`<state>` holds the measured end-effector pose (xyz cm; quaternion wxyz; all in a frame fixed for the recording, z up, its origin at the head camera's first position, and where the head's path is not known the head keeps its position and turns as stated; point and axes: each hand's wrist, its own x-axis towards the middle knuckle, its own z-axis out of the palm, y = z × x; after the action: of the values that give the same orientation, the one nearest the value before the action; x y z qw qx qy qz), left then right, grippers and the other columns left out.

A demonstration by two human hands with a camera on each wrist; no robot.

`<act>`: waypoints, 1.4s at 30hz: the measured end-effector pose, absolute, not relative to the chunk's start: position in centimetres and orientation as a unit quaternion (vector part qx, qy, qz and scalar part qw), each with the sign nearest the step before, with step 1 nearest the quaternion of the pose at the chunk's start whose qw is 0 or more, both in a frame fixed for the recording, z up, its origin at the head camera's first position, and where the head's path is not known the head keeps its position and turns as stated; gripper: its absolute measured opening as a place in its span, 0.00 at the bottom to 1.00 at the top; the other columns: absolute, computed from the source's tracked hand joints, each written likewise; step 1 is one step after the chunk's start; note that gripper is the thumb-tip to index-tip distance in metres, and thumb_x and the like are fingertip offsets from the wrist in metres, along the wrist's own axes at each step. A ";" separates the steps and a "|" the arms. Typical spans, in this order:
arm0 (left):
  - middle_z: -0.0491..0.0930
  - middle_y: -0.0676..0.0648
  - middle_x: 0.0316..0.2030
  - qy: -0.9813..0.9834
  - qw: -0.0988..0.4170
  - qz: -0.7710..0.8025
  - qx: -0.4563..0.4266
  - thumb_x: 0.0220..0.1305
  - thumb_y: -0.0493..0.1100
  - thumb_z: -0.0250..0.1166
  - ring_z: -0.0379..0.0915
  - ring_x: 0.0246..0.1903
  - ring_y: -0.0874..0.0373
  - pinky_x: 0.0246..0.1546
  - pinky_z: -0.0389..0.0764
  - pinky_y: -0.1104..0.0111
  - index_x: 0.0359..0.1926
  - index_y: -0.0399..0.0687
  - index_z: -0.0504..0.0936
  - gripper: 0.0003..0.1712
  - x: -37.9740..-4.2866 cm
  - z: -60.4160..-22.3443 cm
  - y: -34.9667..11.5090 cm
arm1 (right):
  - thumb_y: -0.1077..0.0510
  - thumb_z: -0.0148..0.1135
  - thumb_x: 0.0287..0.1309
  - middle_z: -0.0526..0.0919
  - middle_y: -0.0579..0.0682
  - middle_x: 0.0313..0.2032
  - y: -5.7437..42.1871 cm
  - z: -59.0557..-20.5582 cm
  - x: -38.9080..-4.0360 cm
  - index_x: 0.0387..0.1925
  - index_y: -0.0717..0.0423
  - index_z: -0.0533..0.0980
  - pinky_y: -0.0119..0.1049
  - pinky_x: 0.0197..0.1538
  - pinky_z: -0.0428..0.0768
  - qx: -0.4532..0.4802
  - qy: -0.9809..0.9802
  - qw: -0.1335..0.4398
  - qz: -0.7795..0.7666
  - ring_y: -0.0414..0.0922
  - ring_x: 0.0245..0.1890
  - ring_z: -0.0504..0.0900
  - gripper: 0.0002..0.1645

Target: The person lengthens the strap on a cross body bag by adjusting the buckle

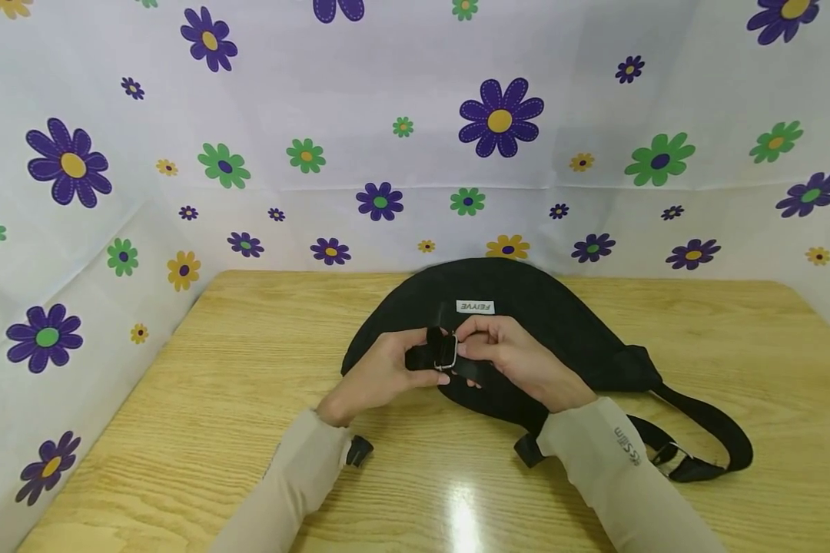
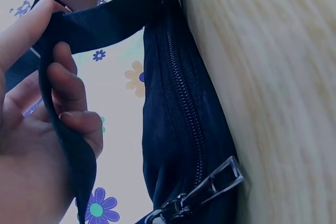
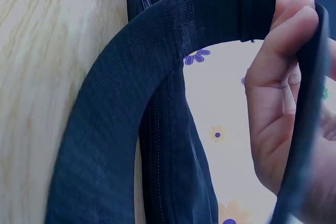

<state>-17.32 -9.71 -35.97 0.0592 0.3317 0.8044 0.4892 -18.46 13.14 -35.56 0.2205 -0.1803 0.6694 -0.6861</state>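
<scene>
Hands [image 1: 386,367] [image 1: 515,359] grip flat black strap, silvery rectangular buckle [image 1: 454,353].

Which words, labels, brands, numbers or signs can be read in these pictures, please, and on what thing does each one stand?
"FEIYVE": on the white label of the black bag, upside down in the head view.
Unreadable: the grey lettering on the right sleeve; it is too small and blurred to quote with certainty.
I can read no text in either wrist view.
</scene>
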 end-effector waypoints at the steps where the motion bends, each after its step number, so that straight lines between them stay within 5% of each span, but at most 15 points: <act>1: 0.83 0.45 0.55 0.806 0.054 0.489 0.331 0.62 0.35 0.74 0.75 0.59 0.56 0.62 0.73 0.62 0.58 0.36 0.81 0.24 -17.3 -35.9 -9.7 | 0.72 0.52 0.69 0.86 0.47 0.30 13.1 -35.5 -18.4 0.44 0.68 0.74 0.35 0.36 0.82 -0.180 0.670 0.220 -0.686 0.43 0.23 0.79 0.06; 13: 0.82 0.42 0.56 0.828 0.033 0.475 0.295 0.62 0.38 0.74 0.75 0.60 0.50 0.62 0.73 0.54 0.62 0.35 0.78 0.29 -17.3 -35.9 -9.7 | 0.70 0.64 0.59 0.83 0.55 0.40 12.7 -35.2 -18.2 0.64 0.75 0.64 0.39 0.45 0.83 -0.189 0.704 0.204 -0.654 0.48 0.39 0.82 0.33; 20: 0.85 0.43 0.45 0.832 0.027 0.472 0.291 0.62 0.34 0.72 0.79 0.49 0.51 0.53 0.75 0.56 0.59 0.37 0.74 0.26 -17.1 -35.9 -9.8 | 0.73 0.67 0.57 0.81 0.65 0.50 11.9 -35.0 -17.7 0.65 0.75 0.62 0.38 0.41 0.84 -0.212 0.699 0.183 -0.658 0.49 0.40 0.84 0.36; 24: 0.85 0.42 0.46 0.833 0.025 0.468 0.294 0.62 0.33 0.72 0.79 0.53 0.47 0.54 0.75 0.53 0.55 0.39 0.71 0.24 -16.9 -35.8 -9.8 | 0.76 0.66 0.56 0.77 0.67 0.53 11.5 -35.3 -17.6 0.63 0.78 0.64 0.35 0.37 0.83 -0.229 0.702 0.174 -0.651 0.46 0.38 0.82 0.34; 42: 0.83 0.43 0.50 0.847 0.066 0.424 0.313 0.64 0.38 0.72 0.78 0.49 0.54 0.54 0.77 0.60 0.57 0.37 0.80 0.22 -17.3 -35.4 -10.8 | 0.70 0.69 0.58 0.81 0.60 0.42 11.6 -35.1 -17.3 0.56 0.73 0.69 0.35 0.34 0.82 -0.215 0.731 0.167 -0.626 0.46 0.31 0.81 0.27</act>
<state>-17.34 -10.77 -35.41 0.0664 0.3128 0.8472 0.4242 -17.29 11.61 -35.14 0.1673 -0.2152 0.7309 -0.6257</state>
